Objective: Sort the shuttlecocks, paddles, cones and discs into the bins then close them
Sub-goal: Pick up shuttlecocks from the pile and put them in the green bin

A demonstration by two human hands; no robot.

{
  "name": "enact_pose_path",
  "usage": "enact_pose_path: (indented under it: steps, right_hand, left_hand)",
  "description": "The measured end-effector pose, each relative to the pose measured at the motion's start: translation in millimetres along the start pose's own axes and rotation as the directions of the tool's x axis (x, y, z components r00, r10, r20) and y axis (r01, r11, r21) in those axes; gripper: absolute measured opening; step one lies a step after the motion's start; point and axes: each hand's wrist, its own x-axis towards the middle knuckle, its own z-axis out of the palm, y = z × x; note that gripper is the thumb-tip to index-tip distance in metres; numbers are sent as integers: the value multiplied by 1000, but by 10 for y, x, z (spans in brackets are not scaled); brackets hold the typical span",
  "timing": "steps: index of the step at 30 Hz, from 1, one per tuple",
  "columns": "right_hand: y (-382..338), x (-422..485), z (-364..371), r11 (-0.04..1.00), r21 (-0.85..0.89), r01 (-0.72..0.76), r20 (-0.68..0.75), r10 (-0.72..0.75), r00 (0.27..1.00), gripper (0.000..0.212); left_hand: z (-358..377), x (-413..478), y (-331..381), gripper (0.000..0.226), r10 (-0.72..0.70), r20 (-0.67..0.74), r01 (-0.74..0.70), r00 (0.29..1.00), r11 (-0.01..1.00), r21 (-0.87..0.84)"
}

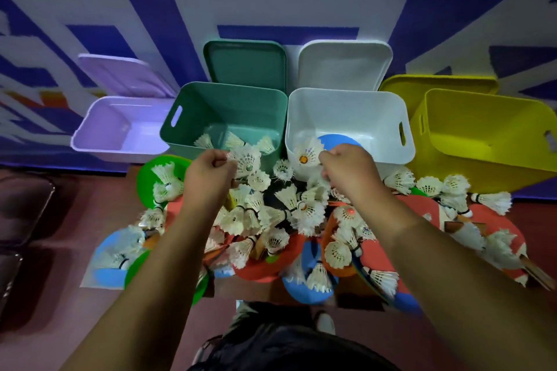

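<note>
At the near rim of the teal plastic bin (193, 132), in the head view, the left hand (211, 173) pinched a white feathered shuttlecock (247, 161). Just right of that bin, the right hand (346, 173) pinched an orange-tipped white shuttlecock (305, 154). Both were judged light, with crushable feathers, so the cork base offered the safer hold.

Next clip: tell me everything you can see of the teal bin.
The teal bin is a rectangular tub, seemingly matte plastic, with rounded corners and a slot handle in its left wall. It stands upright and open between the purple bin and the white bin, close against the white one. Its teal lid stands behind it. A few shuttlecocks lie inside near the front wall. The left hand holds another shuttlecock near its front rim.
</note>
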Motion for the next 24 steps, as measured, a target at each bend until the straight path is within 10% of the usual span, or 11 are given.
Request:
enact_pose_path:
  steps: [24]
  right_hand:
    - [-652,502,1023,979,105,-172,131,158,979,19]
  left_hand:
    - [-546,845,-515,11,-142,72,150,987,982,-111]
